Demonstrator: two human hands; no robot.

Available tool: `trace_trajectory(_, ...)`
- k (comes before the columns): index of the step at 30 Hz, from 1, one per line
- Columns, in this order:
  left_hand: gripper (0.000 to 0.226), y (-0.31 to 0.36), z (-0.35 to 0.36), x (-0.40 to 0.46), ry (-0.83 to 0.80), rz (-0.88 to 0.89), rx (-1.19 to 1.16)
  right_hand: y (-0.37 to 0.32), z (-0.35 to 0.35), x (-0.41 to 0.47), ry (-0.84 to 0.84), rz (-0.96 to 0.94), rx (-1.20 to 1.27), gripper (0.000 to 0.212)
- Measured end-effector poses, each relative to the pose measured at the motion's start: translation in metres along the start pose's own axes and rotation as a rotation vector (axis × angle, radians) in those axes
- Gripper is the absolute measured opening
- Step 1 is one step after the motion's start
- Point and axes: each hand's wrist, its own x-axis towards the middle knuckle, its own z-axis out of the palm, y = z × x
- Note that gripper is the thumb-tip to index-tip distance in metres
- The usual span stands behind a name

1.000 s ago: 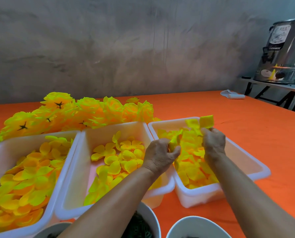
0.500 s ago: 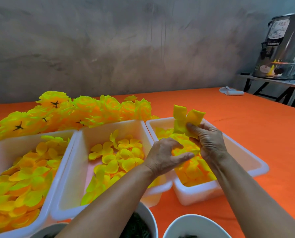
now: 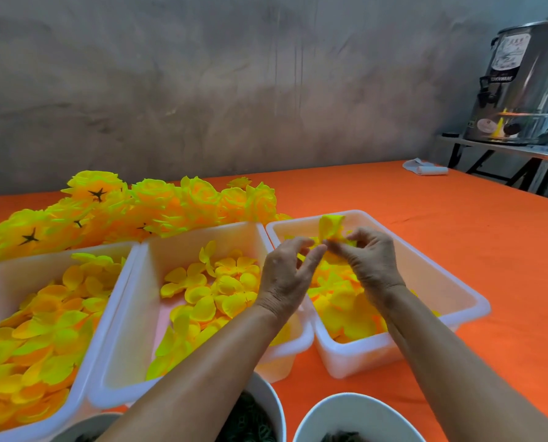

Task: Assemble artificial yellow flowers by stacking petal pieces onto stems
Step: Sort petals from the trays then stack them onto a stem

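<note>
Over the right-hand white bin (image 3: pixel 451 282) on the orange table (image 3: pixel 457 224), the right hand (image 3: pixel 370 261) pinches a folded yellow petal piece (image 3: pixel 330 228) between curled fingers. The left hand (image 3: pixel 287 275) meets it, thumb and forefinger closing on the same piece. Loose petals (image 3: pixel 221 291) fill the bins; finished flowers (image 3: pixel 157 205) lie behind

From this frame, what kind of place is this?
Probably a small craft workshop: three white bins of loose yellow petals on an orange-covered table, a pile of finished flowers, a bare concrete wall and a steel urn.
</note>
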Motion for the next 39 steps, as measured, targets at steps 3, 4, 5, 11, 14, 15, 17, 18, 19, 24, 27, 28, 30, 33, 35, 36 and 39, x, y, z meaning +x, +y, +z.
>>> trace_trajectory(3,0.03,-0.003,-0.002,0.002,0.024,-0.147,-0.139,-0.002,0.007,-0.008,-0.168,-0.081,-0.109,0.04)
trace_trajectory(4,0.029,-0.004,-0.003,0.003,0.028,-0.178,-0.186,-0.002,0.008,-0.009,-0.211,-0.092,-0.121,0.041)
trace_trajectory(5,0.027,-0.006,-0.004,0.004,0.027,-0.2,-0.228,-0.003,0.01,-0.01,-0.243,-0.101,-0.129,0.043)
trace_trajectory(11,0.026,-0.012,-0.008,0.005,-0.041,-0.256,-0.364,-0.005,0.011,-0.013,-0.281,-0.183,-0.225,0.052)
trace_trajectory(14,0.026,-0.012,-0.009,0.004,-0.098,-0.248,-0.402,-0.005,0.011,-0.012,-0.271,-0.154,-0.199,0.05)
trace_trajectory(15,0.023,-0.011,-0.009,0.004,-0.099,-0.248,-0.444,-0.005,0.011,-0.012,-0.269,-0.136,-0.172,0.049)
trace_trajectory(17,0.019,-0.011,-0.01,0.004,-0.088,-0.27,-0.53,-0.005,0.012,-0.013,-0.287,-0.103,-0.129,0.049)
trace_trajectory(18,0.02,-0.012,-0.01,0.005,-0.088,-0.285,-0.561,-0.006,0.011,-0.013,-0.316,-0.075,-0.096,0.047)
trace_trajectory(19,0.023,-0.012,-0.01,0.005,-0.093,-0.298,-0.588,-0.008,0.01,-0.014,-0.354,-0.034,-0.053,0.046)
trace_trajectory(24,0.017,-0.015,-0.013,0.007,-0.107,-0.352,-0.671,-0.01,0.007,-0.012,-0.435,0.171,0.133,0.034)
trace_trajectory(27,0.006,-0.017,-0.013,0.008,-0.108,-0.355,-0.689,-0.01,0.006,-0.009,-0.468,0.271,0.286,0.027)
trace_trajectory(28,0.008,-0.017,-0.013,0.008,-0.113,-0.352,-0.693,-0.01,0.006,-0.009,-0.465,0.29,0.311,0.024)
trace_trajectory(30,0.02,-0.016,-0.014,0.007,-0.125,-0.341,-0.669,-0.01,0.005,-0.008,-0.445,0.306,0.317,0.018)
trace_trajectory(33,0.027,-0.013,-0.013,0.005,-0.148,-0.318,-0.618,-0.01,0.002,-0.009,-0.448,0.296,0.272,0.011)
trace_trajectory(35,0.026,-0.013,-0.013,0.005,-0.154,-0.334,-0.632,-0.01,0.002,-0.009,-0.463,0.297,0.266,0.01)
trace_trajectory(36,0.025,-0.013,-0.014,0.005,-0.147,-0.342,-0.642,-0.01,0.002,-0.008,-0.465,0.306,0.277,0.01)
trace_trajectory(39,0.018,-0.013,-0.015,0.006,-0.11,-0.36,-0.696,-0.011,0.001,-0.007,-0.445,0.326,0.3,0.014)
